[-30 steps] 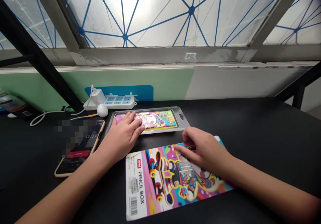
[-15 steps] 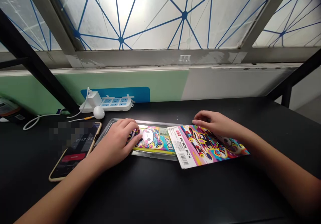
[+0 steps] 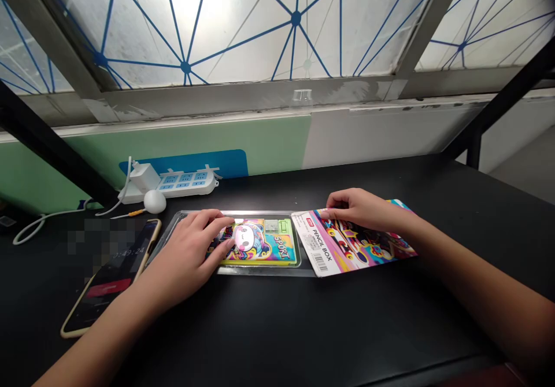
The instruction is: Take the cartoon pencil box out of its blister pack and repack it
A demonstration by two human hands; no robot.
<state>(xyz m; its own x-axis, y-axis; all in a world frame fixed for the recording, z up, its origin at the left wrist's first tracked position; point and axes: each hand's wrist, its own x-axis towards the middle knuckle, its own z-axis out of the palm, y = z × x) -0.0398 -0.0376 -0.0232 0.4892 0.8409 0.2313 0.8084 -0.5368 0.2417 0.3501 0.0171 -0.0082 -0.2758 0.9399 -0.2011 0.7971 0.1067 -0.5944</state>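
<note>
Glossy pencil box (image 3: 259,243) in clear plastic tray (image 3: 264,271) under left fingers (image 3: 208,228)

"PENCIL BOX" on printed card (image 3: 347,249) | "SPORT" on pencil box (image 3: 264,246) | "49:24" on phone screen (image 3: 109,287)

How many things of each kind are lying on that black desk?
phone: 1
power strip: 1
plug: 1
white ball: 1
pencil box: 1
plastic tray: 1
printed card: 1
Total: 7
</note>
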